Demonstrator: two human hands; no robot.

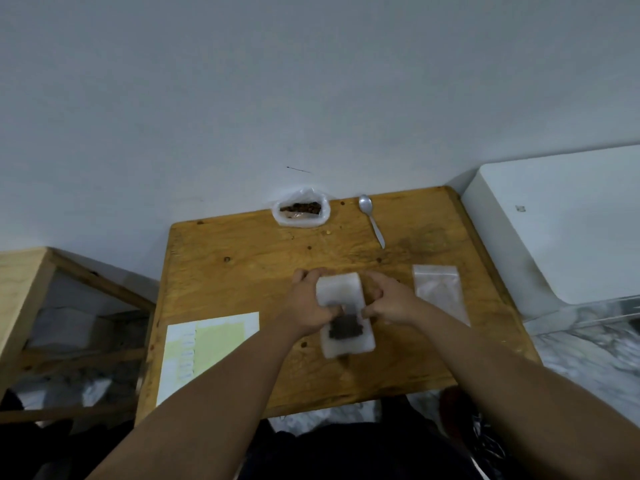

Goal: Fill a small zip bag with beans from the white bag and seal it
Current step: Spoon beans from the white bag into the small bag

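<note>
A small zip bag point(341, 296) with a dark clump of beans point(345, 327) inside is held over the middle of the wooden table point(242, 271). My left hand point(311, 303) pinches its left edge and my right hand point(388, 303) pinches its right edge, both about halfway along the bag. The image of the bag is blurred. The white bag point(300, 210), open with brown beans showing, stands at the table's far edge against the wall.
A metal spoon point(372, 220) lies at the far right of the table. Empty clear zip bags point(438, 289) lie to the right of my hands. A white and yellow paper sheet point(207, 348) lies near left. A white appliance point(561, 226) stands right, a wooden shelf point(45, 306) left.
</note>
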